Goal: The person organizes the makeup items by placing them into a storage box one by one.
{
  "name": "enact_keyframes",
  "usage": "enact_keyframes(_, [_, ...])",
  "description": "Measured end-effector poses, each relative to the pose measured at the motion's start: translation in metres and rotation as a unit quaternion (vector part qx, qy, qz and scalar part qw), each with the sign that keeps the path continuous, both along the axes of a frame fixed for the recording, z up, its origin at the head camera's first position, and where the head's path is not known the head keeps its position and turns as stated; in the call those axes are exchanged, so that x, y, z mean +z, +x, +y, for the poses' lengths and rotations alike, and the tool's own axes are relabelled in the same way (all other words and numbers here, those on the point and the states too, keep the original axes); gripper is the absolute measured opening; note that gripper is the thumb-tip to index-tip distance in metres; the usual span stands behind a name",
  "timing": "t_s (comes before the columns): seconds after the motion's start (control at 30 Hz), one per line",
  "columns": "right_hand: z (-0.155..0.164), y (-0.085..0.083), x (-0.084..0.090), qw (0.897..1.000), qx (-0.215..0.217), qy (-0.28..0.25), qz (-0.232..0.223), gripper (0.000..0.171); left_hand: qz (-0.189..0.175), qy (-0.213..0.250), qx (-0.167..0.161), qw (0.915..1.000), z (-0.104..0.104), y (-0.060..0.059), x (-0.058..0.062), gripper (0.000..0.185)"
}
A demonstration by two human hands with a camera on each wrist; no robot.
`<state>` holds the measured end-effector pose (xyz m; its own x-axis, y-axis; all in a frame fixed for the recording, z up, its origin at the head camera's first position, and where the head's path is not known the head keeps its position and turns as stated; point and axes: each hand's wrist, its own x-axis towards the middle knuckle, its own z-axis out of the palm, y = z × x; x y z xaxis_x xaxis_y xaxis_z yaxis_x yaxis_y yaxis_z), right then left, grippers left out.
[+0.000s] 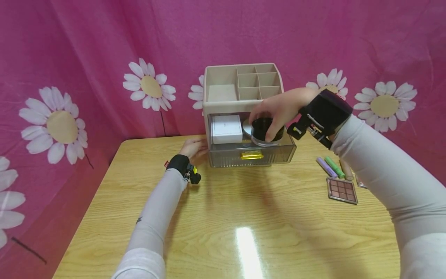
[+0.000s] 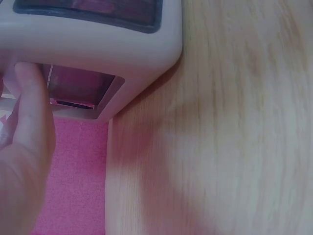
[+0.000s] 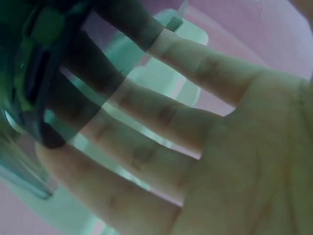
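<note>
A beige cosmetics organizer (image 1: 223,104) stands at the back of the table, its smoky see-through drawer (image 1: 223,159) pulled out. My right hand (image 1: 282,108) reaches down from above and grips a round jar (image 1: 263,130) with a dark top and clear base, at the drawer's right side. Behind the jar a round silvery thing (image 1: 247,127) shows in part. To its left, a white box (image 1: 227,130) lies in the drawer. My left hand (image 1: 193,148) rests against the organizer's left side, its thumb (image 2: 33,98) extended along the side wall in the left wrist view.
On the table at the right lie an eyeshadow palette (image 1: 342,190), a purple tube (image 1: 326,167), a green tube (image 1: 334,167) and a brown tube (image 1: 346,170), partly behind the right sleeve. Compartments (image 1: 248,80) divide the organizer's top. A pink flowered curtain (image 1: 209,31) hangs behind.
</note>
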<state>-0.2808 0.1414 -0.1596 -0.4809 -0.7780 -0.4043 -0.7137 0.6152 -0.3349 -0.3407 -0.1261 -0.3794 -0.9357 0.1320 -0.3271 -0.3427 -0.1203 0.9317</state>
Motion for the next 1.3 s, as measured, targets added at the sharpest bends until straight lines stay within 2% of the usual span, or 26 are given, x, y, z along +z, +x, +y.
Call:
enact_keyframes(0.1, [-0.002, -0.001, -0.004, 1.000, -0.015, 0.016, -0.014, 0.069, 0.001, 0.002, 0.001, 1.0000, 0.000, -0.001, -0.002, 0.041])
enact_keyframes(0.27, [-0.006, -0.004, -0.011, 0.999, -0.022, 0.043, -0.009, 0.067, 0.001, 0.000, 0.003, 1.0000, -0.001, -0.001, -0.002, 0.041])
enact_keyframes(0.53, [-0.009, -0.003, -0.022, 0.996, -0.042, 0.072, 0.019, 0.060, 0.009, -0.006, 0.001, 0.9999, -0.001, -0.002, -0.003, 0.040])
enact_keyframes(0.63, [-0.010, -0.002, -0.024, 0.995, -0.037, 0.085, 0.034, 0.055, 0.010, -0.001, 0.003, 0.9999, -0.001, -0.003, -0.003, 0.040])
enact_keyframes(0.8, [-0.013, -0.002, -0.026, 0.993, -0.030, 0.103, 0.052, 0.052, 0.008, -0.006, 0.003, 0.9999, -0.001, -0.003, -0.004, 0.039])
enact_keyframes(1.3, [-0.015, 0.005, -0.025, 0.988, -0.076, 0.124, 0.048, 0.045, 0.003, -0.012, 0.007, 0.9999, 0.000, -0.001, -0.003, 0.040])
